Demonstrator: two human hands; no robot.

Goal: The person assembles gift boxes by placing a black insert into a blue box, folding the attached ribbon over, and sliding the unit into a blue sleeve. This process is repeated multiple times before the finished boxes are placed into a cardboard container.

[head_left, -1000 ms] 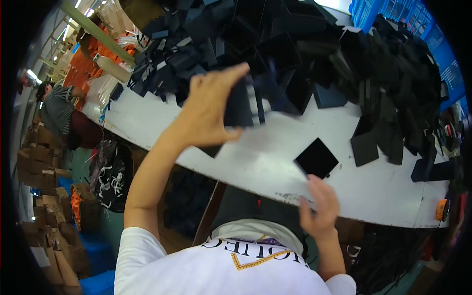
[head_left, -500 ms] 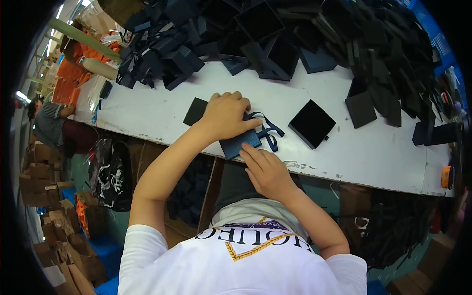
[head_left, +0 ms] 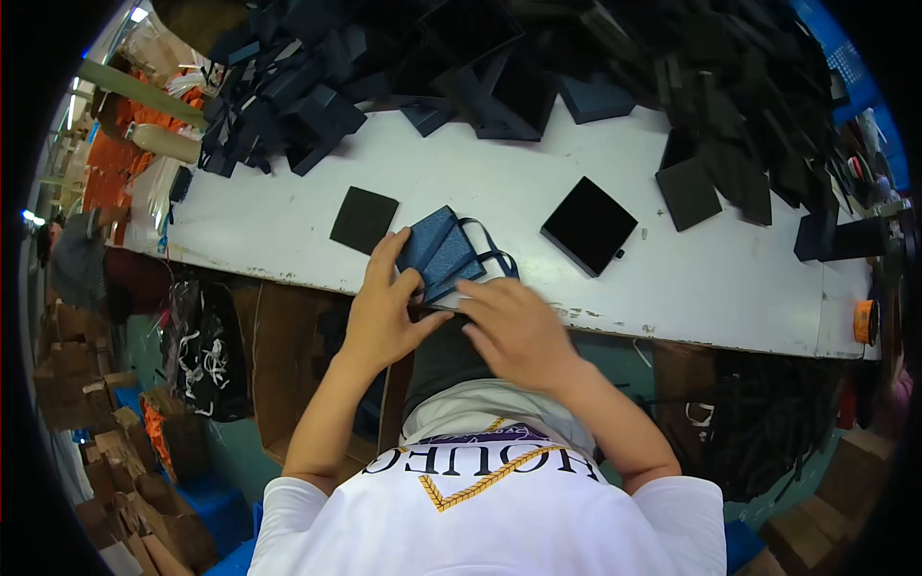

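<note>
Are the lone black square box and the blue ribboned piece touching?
Apart. The head view shows white tabletop between the black box and the blue ribboned piece.

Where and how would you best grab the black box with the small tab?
I'd pinch two opposite side walls of the black box, the right hand coming from the near side. It lies flat, a corner towards the person, apart from the pile, leaving room for fingers.
</note>
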